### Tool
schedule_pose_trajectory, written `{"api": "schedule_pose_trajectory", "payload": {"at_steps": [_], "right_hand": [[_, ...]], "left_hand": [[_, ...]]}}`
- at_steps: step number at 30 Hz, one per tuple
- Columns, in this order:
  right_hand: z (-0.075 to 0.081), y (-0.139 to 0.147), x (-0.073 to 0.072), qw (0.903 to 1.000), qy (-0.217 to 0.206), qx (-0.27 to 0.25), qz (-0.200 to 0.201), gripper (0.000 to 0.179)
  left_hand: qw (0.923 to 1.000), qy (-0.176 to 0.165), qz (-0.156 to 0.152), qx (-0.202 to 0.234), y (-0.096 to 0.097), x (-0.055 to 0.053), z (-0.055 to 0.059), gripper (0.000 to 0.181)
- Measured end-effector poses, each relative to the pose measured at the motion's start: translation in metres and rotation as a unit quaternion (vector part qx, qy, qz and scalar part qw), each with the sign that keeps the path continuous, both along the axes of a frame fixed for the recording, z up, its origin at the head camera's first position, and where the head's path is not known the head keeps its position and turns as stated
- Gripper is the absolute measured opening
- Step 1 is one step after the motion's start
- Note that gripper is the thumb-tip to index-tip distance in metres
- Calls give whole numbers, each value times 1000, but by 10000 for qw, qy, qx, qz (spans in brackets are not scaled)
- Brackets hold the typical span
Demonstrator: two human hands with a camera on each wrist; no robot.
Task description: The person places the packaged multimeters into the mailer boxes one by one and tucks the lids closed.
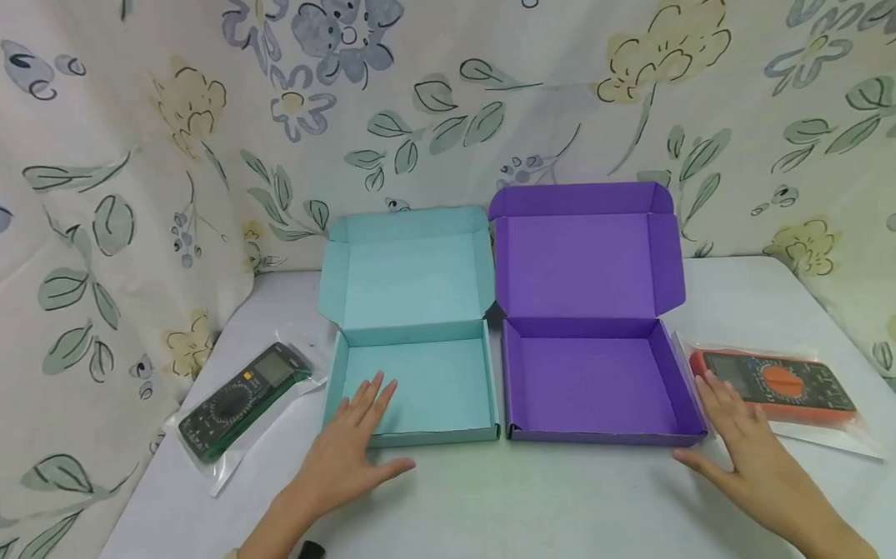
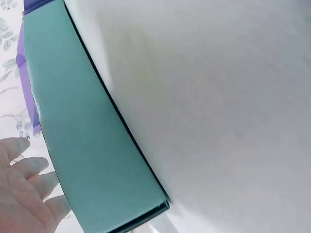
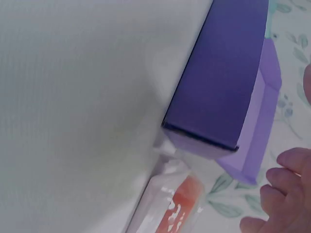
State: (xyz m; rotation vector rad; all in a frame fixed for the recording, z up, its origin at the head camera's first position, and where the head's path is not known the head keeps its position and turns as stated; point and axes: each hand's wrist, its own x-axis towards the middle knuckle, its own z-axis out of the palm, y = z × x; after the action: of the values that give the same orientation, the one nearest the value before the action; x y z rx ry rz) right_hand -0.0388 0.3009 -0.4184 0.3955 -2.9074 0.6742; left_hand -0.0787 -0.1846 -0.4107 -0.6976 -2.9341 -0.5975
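Turquoise cardboard box [image 1: 441, 388] is under the spread fingers of the left hand [image 1: 343, 463], which holds nothing; the right hand [image 1: 750, 460], likewise spread and without object, is beside the right front corner of the purple cardboard box [image 1: 584, 386]. Both lids stand raised; a bagged green-black digital multimeter [image 1: 243, 401] lies at left, a bagged orange-black digital multimeter [image 1: 783, 388] at right.

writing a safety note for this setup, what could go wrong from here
The right hand is close to the purple box and the orange meter, so it might knock either. The green meter lies in a clear bag, which could slip when gripped. The teal lid stands raised and may flop down if bumped.
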Motion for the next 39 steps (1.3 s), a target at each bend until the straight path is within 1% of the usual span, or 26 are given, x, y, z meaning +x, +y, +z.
{"api": "schedule_pose_trajectory", "payload": {"at_steps": [3,6,9,12,15,17,19,21,23,26,28,30,31,33,36,37,38,39], "right_hand": [[3,5,0,9991,-270,-217,-253,93],[6,14,-1,9970,-417,-356,-541,89],[10,27,-3,9949,-390,-552,-748,84],[14,41,-5,9925,-289,-548,-1053,82],[18,53,-5,9884,-158,-436,-1443,80],[19,60,-3,9863,-61,-407,-1600,80],[18,65,-1,9840,-11,-395,-1737,80],[17,69,0,9829,-34,-382,-1802,79],[16,73,1,9808,-140,-308,-1918,81],[15,78,1,9743,-330,-145,-2222,84],[15,81,1,9686,-423,-91,-2448,87],[14,84,1,9633,-461,-124,-2643,88],[14,86,1,9613,-477,-170,-2708,87],[14,87,0,9591,-511,-253,-2771,87],[15,88,-2,9573,-619,-354,-2801,85],[15,88,-2,9562,-685,-367,-2823,85],[15,88,-2,9548,-741,-374,-2854,85],[15,88,-2,9530,-794,-389,-2898,85]], "left_hand": [[9992,-206,68,339,2,-1,0,95],[9962,-529,121,675,4,-1,1,95],[9910,-926,193,950,6,0,3,96],[9837,-1300,281,1211,10,0,7,98],[9766,-1553,303,1459,16,0,10,100],[9723,-1669,263,1614,20,-2,12,101],[9679,-1769,144,1782,23,-4,13,102],[9627,-1843,-57,1978,25,-6,14,103],[9543,-1943,-364,2242,27,-8,14,103],[9347,-2100,-947,2708,30,-10,14,103],[9168,-2263,-1274,3034,33,-11,13,102],[8982,-2424,-1493,3350,36,-12,11,101],[8884,-2519,-1560,3507,38,-13,10,101],[8633,-2786,-1632,3880,41,-14,8,100],[8252,-3196,-1615,4369,47,-16,5,100],[8139,-3319,-1590,4496,49,-17,4,101],[8050,-3411,-1558,4598,51,-18,2,101],[7991,-3470,-1515,4669,54,-18,2,102]]}}
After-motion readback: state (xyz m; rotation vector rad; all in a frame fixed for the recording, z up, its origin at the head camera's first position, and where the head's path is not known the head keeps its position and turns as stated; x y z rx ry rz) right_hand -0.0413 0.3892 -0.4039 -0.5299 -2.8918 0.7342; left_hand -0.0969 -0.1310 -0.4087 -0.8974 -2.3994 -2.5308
